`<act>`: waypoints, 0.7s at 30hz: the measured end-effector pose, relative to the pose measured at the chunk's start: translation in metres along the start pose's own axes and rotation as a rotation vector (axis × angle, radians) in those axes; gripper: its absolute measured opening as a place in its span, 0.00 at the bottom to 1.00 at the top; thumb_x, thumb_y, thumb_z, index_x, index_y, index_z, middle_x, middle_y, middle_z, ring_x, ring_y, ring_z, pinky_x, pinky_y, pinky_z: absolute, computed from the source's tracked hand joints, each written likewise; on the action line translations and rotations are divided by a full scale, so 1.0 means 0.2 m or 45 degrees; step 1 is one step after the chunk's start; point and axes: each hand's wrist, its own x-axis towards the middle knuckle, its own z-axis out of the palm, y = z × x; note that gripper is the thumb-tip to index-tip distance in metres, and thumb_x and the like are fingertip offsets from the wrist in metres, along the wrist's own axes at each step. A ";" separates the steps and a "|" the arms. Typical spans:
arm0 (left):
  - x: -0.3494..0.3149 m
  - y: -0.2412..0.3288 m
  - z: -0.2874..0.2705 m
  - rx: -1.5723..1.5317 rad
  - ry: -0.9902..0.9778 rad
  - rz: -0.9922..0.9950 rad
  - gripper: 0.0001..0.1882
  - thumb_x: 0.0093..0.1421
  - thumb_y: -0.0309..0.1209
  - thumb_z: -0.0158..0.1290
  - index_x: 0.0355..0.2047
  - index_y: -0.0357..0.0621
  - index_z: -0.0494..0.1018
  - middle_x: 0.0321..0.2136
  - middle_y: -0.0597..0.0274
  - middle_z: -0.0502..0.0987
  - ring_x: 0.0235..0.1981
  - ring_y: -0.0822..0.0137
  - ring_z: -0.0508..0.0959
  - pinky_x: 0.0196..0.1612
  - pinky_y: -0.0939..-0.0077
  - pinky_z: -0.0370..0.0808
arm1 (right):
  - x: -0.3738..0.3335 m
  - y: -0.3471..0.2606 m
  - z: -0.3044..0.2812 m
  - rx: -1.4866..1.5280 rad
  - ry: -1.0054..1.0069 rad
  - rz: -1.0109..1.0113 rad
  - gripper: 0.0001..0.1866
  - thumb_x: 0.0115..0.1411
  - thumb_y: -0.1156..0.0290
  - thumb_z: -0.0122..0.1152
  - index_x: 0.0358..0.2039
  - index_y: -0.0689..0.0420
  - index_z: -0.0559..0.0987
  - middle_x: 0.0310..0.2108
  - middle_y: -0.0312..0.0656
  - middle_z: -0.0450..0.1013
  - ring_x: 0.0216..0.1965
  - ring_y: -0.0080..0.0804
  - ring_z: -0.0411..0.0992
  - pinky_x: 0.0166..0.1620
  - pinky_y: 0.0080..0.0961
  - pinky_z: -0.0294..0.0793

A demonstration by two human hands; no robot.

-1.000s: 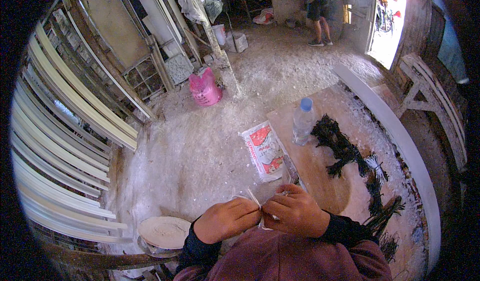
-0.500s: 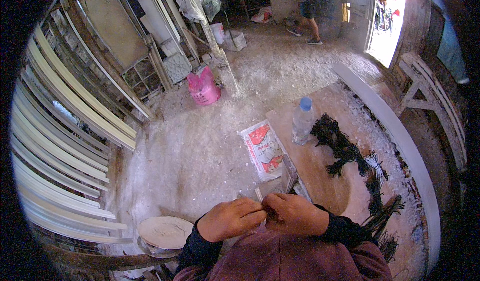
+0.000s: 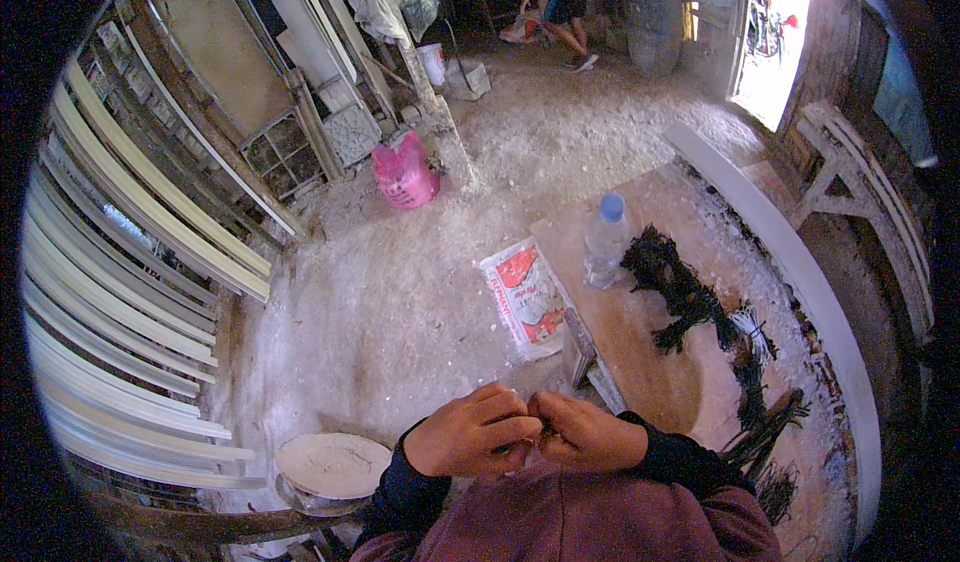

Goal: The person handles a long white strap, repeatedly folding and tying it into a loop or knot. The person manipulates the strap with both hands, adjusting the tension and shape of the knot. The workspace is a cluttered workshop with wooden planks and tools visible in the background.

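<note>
My left hand [image 3: 474, 430] and my right hand [image 3: 585, 429] meet in front of my chest, knuckles touching. Both are closed, fingers curled in. Whatever they pinch between them is hidden or too small to name. Just beyond the hands lies a red and white printed sack [image 3: 525, 297], flat on the floor. To the right is a wooden board [image 3: 650, 362]; on it stands a clear plastic bottle [image 3: 604, 247] with a blue cap. Bundles of black strands [image 3: 680, 287] lie beside the bottle, with a small white bundle [image 3: 752, 332] among them.
Long pale mouldings [image 3: 130, 362] are racked at the left. A round basin [image 3: 333, 465] of whitish material sits by my left forearm. A pink plastic bag [image 3: 405, 172] stands on the dusty floor. A long white beam [image 3: 775, 222] edges the board. Another person [image 3: 568, 7] is at the back.
My hands have shifted slightly, the left one turning so its fingers curl more against the right. The person at the back has moved left and bends toward a bag there.
</note>
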 end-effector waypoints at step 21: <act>-0.04 -0.06 0.05 -0.057 0.240 -0.037 0.14 0.40 0.23 0.56 0.29 0.47 0.68 0.30 0.63 0.70 0.30 0.62 0.71 0.32 0.72 0.70 | 0.03 0.03 0.03 1.126 -0.017 0.187 0.05 0.56 0.73 0.45 0.32 0.58 0.62 0.27 0.32 0.58 0.31 0.19 0.58 0.36 0.17 0.60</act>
